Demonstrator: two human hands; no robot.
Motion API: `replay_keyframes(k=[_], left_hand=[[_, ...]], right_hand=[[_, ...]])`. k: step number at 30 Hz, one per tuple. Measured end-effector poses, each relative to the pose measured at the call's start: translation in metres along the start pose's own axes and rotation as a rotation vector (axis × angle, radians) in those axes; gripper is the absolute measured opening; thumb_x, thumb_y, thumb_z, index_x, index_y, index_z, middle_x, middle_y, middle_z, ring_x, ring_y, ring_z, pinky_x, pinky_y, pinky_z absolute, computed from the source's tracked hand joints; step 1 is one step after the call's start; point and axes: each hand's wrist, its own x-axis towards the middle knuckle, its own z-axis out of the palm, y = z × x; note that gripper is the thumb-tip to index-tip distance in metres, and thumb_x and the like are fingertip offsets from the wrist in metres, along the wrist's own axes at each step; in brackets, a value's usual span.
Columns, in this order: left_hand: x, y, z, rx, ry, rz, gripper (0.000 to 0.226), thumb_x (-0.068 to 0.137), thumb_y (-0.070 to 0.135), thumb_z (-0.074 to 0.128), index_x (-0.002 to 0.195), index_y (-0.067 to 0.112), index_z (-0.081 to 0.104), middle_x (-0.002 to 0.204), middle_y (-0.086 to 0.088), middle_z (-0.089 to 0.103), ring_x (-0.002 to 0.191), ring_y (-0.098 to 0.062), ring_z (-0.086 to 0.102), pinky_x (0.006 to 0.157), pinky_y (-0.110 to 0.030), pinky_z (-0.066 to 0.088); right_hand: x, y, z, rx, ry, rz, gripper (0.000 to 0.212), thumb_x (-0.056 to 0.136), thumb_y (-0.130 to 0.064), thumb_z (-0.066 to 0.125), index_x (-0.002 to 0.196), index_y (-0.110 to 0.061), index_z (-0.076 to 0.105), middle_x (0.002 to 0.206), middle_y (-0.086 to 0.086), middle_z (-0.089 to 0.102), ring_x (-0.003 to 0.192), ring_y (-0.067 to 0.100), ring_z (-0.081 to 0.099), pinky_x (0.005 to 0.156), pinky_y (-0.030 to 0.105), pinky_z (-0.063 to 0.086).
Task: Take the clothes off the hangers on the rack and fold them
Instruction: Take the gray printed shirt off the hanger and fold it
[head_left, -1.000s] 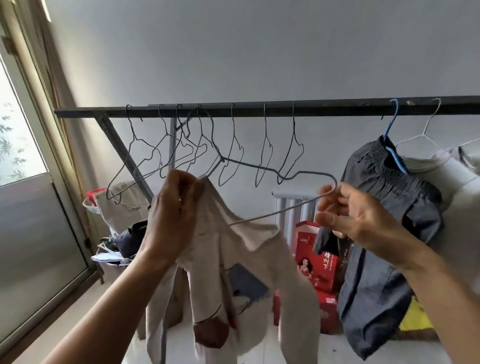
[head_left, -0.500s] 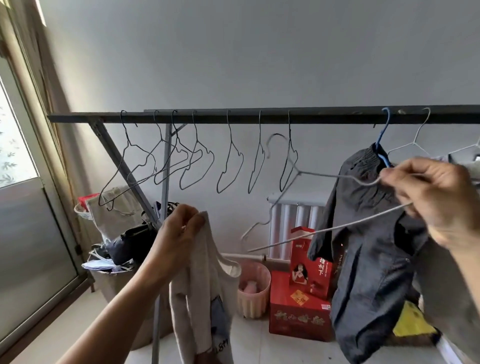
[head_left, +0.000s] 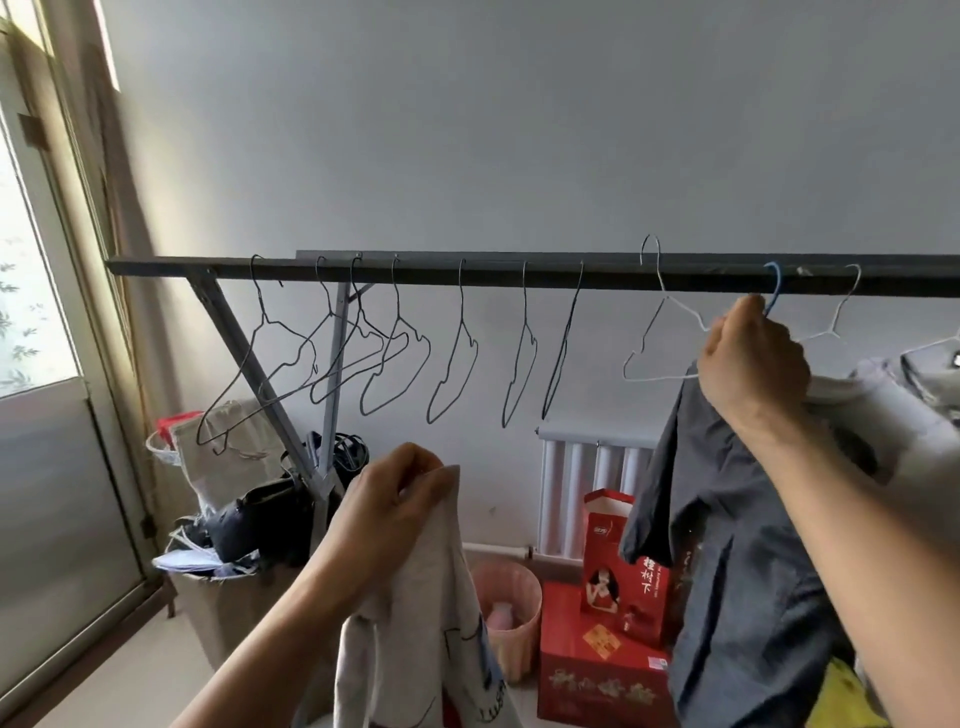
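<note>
Left hand: the left hand (head_left: 395, 501), low and left of centre, has its fingers curled tight over the top edge of the beige garment.
Beige garment: the beige garment (head_left: 415, 629) hangs straight down from that hand to the bottom edge of the frame, off any hanger, with a dark printed patch low on it.
Right hand: the right hand (head_left: 753, 361), raised at the right just under the rail, is a closed fist gripping the right end of the white hanger.
White hanger: the white hanger (head_left: 666, 297) is bare, its hook poking up over the top of the rail; whether it rests on the bar cannot be told.
Grey garment: the grey garment (head_left: 727, 571) hangs from a blue hanger (head_left: 774, 291), just behind the right forearm.
Rail: the dark rail (head_left: 467, 270) crosses the middle of the frame, with seven empty dark hangers (head_left: 462, 296) along its left half.
Floor: red boxes (head_left: 597, 670) and a pink basket (head_left: 506, 587) sit at lower centre.
Back: a white radiator (head_left: 587, 499) stands against the wall.
</note>
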Motion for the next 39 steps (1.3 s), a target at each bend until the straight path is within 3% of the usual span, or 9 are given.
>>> replay_keyframes(k=[6,14,17,21,25,28,32,34,39], left_hand=[[-0.004,-0.001,-0.007,-0.057,0.043,-0.025,0.018,0.089,0.025,0.069,0.072,0.024,0.062,0.063,0.018,0.059,0.061,-0.001,0.051,0.063,-0.025,0.039],[-0.002,0.004,-0.014,-0.096,0.012,-0.038,0.013,0.083,0.038,0.069,0.076,0.027,0.066,0.068,0.014,0.063,0.065,-0.003,0.054,0.066,-0.026,0.045],[0.0,0.012,-0.02,-0.08,-0.01,-0.025,0.016,0.081,0.041,0.069,0.078,0.026,0.068,0.071,0.005,0.066,0.066,-0.005,0.056,0.067,-0.033,0.049],[0.007,0.018,-0.029,-0.043,-0.055,0.009,0.01,0.085,0.033,0.072,0.078,0.027,0.069,0.072,-0.001,0.066,0.068,-0.008,0.058,0.067,-0.038,0.052],[0.012,0.024,-0.029,-0.063,-0.152,0.024,0.009,0.086,0.032,0.072,0.078,0.028,0.068,0.069,-0.002,0.061,0.066,-0.009,0.057,0.063,-0.032,0.047],[0.013,0.029,-0.03,-0.094,-0.21,0.055,0.01,0.084,0.035,0.072,0.08,0.027,0.068,0.072,-0.01,0.062,0.067,-0.015,0.058,0.063,-0.035,0.045],[0.015,0.03,-0.043,-0.17,-0.186,0.041,0.008,0.081,0.034,0.069,0.078,0.026,0.068,0.069,-0.003,0.053,0.067,-0.016,0.05,0.063,-0.034,0.038],[0.015,0.029,-0.057,-0.173,-0.155,0.042,0.008,0.083,0.03,0.071,0.079,0.023,0.069,0.07,-0.004,0.054,0.068,-0.016,0.049,0.064,-0.034,0.037],[0.009,0.01,-0.092,-0.133,-0.174,-0.003,0.013,0.082,0.027,0.073,0.082,0.015,0.069,0.071,-0.004,0.057,0.068,-0.015,0.051,0.061,-0.029,0.04]], right_hand=[[-0.022,-0.02,0.033,-0.049,-0.178,-0.066,0.015,0.098,-0.013,0.042,0.096,-0.001,0.052,0.074,0.011,0.052,0.064,0.026,0.049,0.05,0.027,0.027],[-0.038,-0.053,0.067,-0.118,-0.376,-0.08,0.016,0.095,-0.015,0.043,0.103,-0.003,0.052,0.1,0.018,0.064,0.079,0.033,0.052,0.066,0.031,0.034],[-0.047,-0.051,0.068,-0.151,-0.367,-0.108,0.03,0.102,-0.033,0.038,0.107,-0.005,0.046,0.1,0.015,0.063,0.074,0.028,0.05,0.066,0.033,0.036],[-0.081,-0.057,0.058,0.255,-0.243,-0.289,0.032,0.098,-0.039,0.047,0.111,-0.011,0.053,0.103,0.005,0.06,0.082,0.022,0.059,0.067,0.033,0.046],[-0.128,-0.085,0.049,0.81,-0.699,-0.304,0.024,0.093,-0.04,0.055,0.106,-0.021,0.063,0.102,-0.009,0.063,0.092,-0.003,0.057,0.071,0.011,0.041],[-0.153,-0.089,0.057,0.824,-0.908,-0.338,0.026,0.092,-0.041,0.059,0.106,-0.02,0.064,0.102,-0.01,0.066,0.096,-0.004,0.058,0.079,0.02,0.048],[-0.165,-0.066,0.076,0.618,-0.94,-0.305,0.02,0.093,-0.037,0.056,0.074,-0.037,0.063,0.066,-0.013,0.062,0.066,0.006,0.058,0.064,0.031,0.049],[-0.163,-0.047,0.08,0.509,-0.945,-0.283,0.024,0.091,-0.033,0.057,0.071,-0.045,0.061,0.067,-0.013,0.062,0.067,0.006,0.06,0.067,0.034,0.051],[-0.135,-0.02,0.06,0.723,-0.982,-0.091,0.011,0.091,-0.021,0.066,0.08,-0.022,0.069,0.08,-0.004,0.07,0.076,0.012,0.064,0.066,0.025,0.047]])
